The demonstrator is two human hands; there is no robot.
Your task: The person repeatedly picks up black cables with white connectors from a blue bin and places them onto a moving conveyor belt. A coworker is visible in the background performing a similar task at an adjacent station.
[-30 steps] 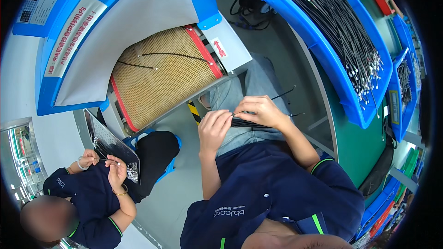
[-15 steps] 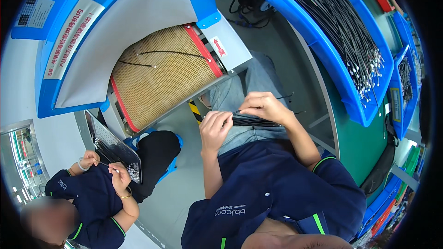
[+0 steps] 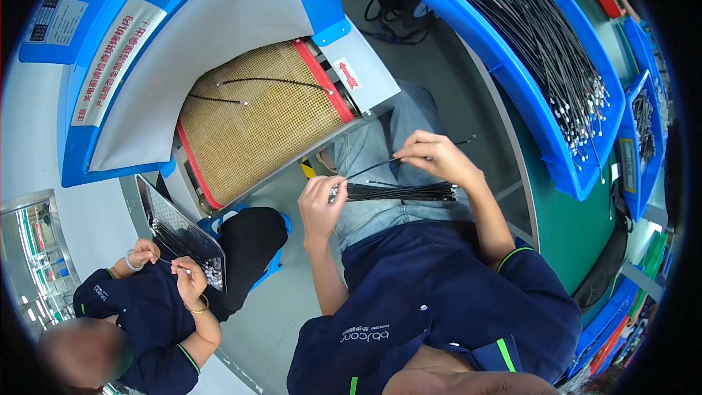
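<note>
One thin black cable (image 3: 374,168) stretches slantwise above my lap, its far end sticking out past my right hand. Its near end is pinched in the closed fingers of my left hand (image 3: 319,203). Partway along, my right hand (image 3: 439,159) grips the same cable between thumb and fingers. Just below it, a bundle of black cables (image 3: 402,192) with small pale ends lies across my thighs. The left end of that bundle sits right beside my left hand; I cannot tell whether they touch.
Ahead on the left, a mesh conveyor belt (image 3: 256,121) carries black cables (image 3: 274,81) under a blue-and-white machine hood (image 3: 212,22). A large blue bin (image 3: 504,95) full of cables stands on the green table (image 3: 578,227). At left, a co-worker (image 3: 146,300) handles a cable over a tray (image 3: 164,205).
My hands have moved apart, left hand leftward and right hand slightly up and right, with the cable now drawn out between them. The bundle on my lap shows more fully.
</note>
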